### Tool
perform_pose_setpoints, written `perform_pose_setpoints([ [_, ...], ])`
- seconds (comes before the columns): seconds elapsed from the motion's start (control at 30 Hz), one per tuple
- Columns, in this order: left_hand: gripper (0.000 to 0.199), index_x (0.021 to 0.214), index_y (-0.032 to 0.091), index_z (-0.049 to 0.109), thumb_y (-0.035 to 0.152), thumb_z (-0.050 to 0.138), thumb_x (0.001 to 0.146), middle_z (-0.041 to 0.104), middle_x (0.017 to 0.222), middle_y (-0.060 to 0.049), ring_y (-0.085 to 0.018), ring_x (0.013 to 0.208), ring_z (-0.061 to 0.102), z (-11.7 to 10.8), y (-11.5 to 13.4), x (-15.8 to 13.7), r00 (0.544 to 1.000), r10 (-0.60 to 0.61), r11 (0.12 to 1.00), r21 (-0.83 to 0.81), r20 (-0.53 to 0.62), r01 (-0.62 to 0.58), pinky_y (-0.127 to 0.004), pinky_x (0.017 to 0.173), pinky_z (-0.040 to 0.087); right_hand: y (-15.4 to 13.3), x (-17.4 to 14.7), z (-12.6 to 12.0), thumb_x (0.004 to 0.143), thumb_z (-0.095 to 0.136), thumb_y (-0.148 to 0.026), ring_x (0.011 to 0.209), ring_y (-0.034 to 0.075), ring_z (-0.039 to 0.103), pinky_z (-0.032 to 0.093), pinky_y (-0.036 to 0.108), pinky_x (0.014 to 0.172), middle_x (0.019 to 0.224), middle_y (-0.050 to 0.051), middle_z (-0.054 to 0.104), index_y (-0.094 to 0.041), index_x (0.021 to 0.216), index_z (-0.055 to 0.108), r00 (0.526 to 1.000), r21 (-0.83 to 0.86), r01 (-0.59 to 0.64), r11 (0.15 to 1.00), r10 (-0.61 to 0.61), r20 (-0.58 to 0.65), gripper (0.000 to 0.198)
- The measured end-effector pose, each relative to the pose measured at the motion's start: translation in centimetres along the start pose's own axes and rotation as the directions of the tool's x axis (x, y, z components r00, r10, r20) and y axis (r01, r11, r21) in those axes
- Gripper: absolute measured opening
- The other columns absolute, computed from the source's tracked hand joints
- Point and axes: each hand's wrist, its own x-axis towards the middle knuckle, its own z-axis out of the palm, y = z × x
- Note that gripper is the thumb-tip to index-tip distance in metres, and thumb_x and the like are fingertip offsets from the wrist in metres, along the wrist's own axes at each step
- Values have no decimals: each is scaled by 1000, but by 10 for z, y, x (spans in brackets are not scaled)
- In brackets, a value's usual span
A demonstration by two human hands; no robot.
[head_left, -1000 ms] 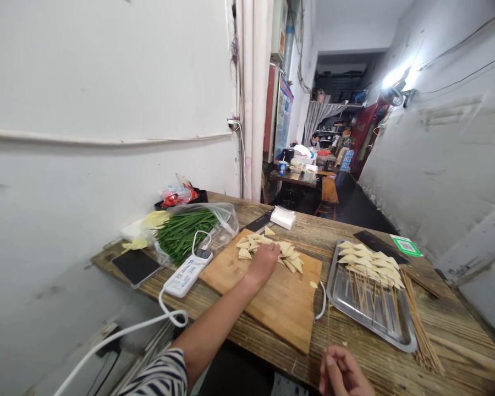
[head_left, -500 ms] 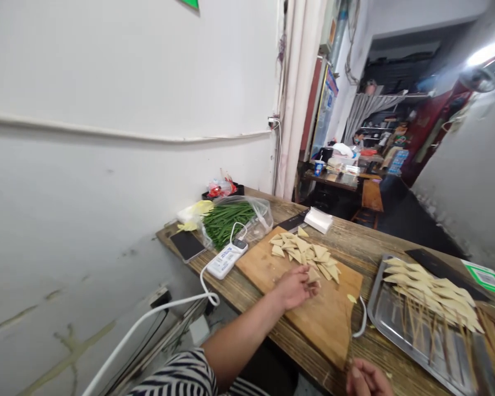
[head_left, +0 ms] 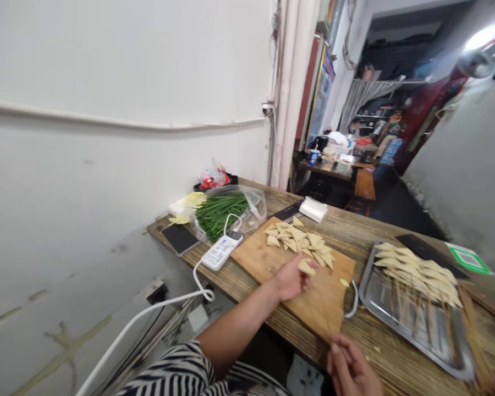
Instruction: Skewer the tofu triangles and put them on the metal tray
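Triangles [head_left: 299,237], pale and thin, in a loose heap toward the far part of a wooden cutting board [head_left: 330,283] on the tabletop [head_left: 369,333]. Held one cut piece [head_left: 306,268] in the left hand [head_left: 291,280], between thumb and fingers with a narrow grip, above the board and just nearer than the heap. Pinched what looked like a thin skewer [head_left: 329,320] in the right hand [head_left: 350,363], with grip drawn close at the fingertips, by the near edge of the board; could barely make out its faint line.

Saw to the right a metal tray [head_left: 377,291] bearing overlapping rows of skewered pieces [head_left: 421,272], with sticks pointing toward its near end. Found loose sticks [head_left: 480,346], blurred, along its right side, and a green-edged card [head_left: 470,258] near its far corner.

Noted a white power strip [head_left: 221,251] just beside the board's left edge, with green stalks [head_left: 223,212] in a clear bag [head_left: 256,201] beyond it and a dark flat device [head_left: 179,239] to its left. Had a small white stack [head_left: 313,209] past the heap, near the tabletop's far edge.
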Motion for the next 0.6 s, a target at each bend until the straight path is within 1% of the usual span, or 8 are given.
perform_pose_setpoints([
  [0.07,44,95,12,56,50,45,77,41,56,4,-5,44,39,-1,-4,-2,999,4,998,58,34,-6,-17,42,26,-4,-2,0,72,59,-47,33,7,39,29,15,31,47,-5,50,-18,99,55,998,-53,51,997,-49,47,40],
  [0.1,39,96,13,56,46,51,76,42,57,4,-4,44,39,-2,-5,-2,998,19,995,92,57,-24,-16,42,27,-4,-2,-1,74,58,-44,35,8,43,34,15,34,48,-5,51,-17,101,56,995,-89,86,992,-81,63,38],
  [0.17,34,97,12,55,35,60,72,46,61,3,-3,48,43,-3,-9,-2,993,99,979,170,71,-110,-16,46,32,-4,-2,-3,75,58,-39,44,11,51,43,17,43,54,-1,57,-16,102,59,986,-168,160,973,-150,73,35],
  [0.23,35,97,11,54,25,66,67,52,65,1,-4,54,48,-4,-13,0,978,205,949,239,35,-208,-16,52,36,-2,-3,-6,75,58,-36,59,14,60,49,20,57,71,4,66,-16,101,62,975,-238,220,946,-207,76,32],
  [0.33,40,101,12,50,23,67,66,58,71,-2,-6,59,53,-6,-19,3,955,294,914,303,-34,-271,-17,55,38,0,-3,-9,76,58,-34,81,19,63,49,24,73,95,7,66,-17,102,64,964,-309,266,913,-259,64,31],
  [0.47,31,89,11,51,23,67,65,61,74,-4,-6,57,54,-11,-21,4,954,298,892,367,-43,-262,-16,49,36,-5,-3,-12,78,56,-34,82,20,64,51,26,74,99,7,66,-18,110,61,964,-364,259,894,-259,50,36],
  [0.53,26,82,11,52,21,68,65,59,69,-2,-4,53,52,-13,-19,3,967,255,903,363,-21,-231,-14,46,34,-8,-2,-12,78,55,-34,84,20,63,51,26,75,100,7,65,-18,110,61,962,-370,267,890,-268,50,36],
  [0.6,22,79,10,53,21,67,66,60,69,-2,-6,55,55,-14,-17,2,980,199,932,313,-27,-181,-15,48,38,-10,-1,-11,79,55,-34,90,20,62,50,26,79,104,7,64,-19,108,62,958,-374,283,883,-279,67,34],
])
